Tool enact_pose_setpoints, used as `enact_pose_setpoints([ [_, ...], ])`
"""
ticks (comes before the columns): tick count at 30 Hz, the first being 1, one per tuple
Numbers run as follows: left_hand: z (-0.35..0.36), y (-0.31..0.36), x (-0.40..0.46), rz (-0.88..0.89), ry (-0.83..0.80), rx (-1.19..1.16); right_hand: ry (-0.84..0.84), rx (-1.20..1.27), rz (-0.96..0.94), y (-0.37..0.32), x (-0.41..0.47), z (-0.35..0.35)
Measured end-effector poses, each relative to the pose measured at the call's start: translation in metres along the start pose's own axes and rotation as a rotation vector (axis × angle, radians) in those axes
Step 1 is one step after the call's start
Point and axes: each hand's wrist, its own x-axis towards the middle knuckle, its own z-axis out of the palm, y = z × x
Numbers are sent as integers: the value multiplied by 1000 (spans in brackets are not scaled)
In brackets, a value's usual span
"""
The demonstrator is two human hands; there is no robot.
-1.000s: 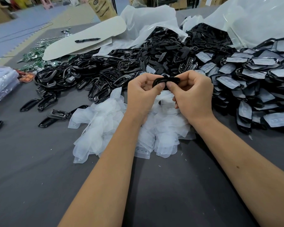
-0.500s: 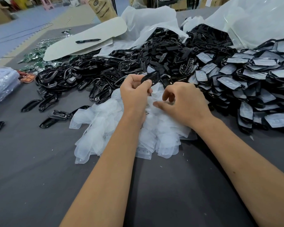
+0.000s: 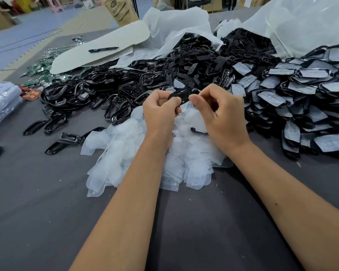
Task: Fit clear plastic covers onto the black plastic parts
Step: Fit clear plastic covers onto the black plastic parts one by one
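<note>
My left hand grips a black plastic part above the heap of clear plastic covers. My right hand is curled, its thumb and forefinger pinching a clear cover at the part's right end; the cover is hard to make out against the heap. Bare black parts lie piled behind and to the left. Black parts with covers fitted are heaped on the right.
The grey table stretches toward me. A pen lies on a pale card sheet at the back. Large plastic bags spill black parts. A clear bagged stack sits far left, beside green pieces.
My right hand let go of the black part, dipped to the clear covers, and has come back up to the part's right end. My left hand kept hold of the part.
</note>
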Motion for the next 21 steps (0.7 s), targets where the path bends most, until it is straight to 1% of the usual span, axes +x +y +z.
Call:
enact_pose_setpoints([
  [4,0,0,-1,27,-14,32,20,94,26,-3,0,1],
  [7,0,-1,-1,26,-10,29,39,88,57,-3,0,1],
  [11,1,-1,-1,27,-4,19,124,164,145,-5,2,-3],
  [13,1,0,-2,37,-14,1,133,200,158,-6,4,-3],
  [16,0,2,-5,80,-23,-41,109,185,186,-1,4,-2],
  [18,0,2,-6,129,7,-43,72,183,216,3,4,-2],
  [21,0,2,-6,170,62,-39,-20,251,270,3,4,-2],
])
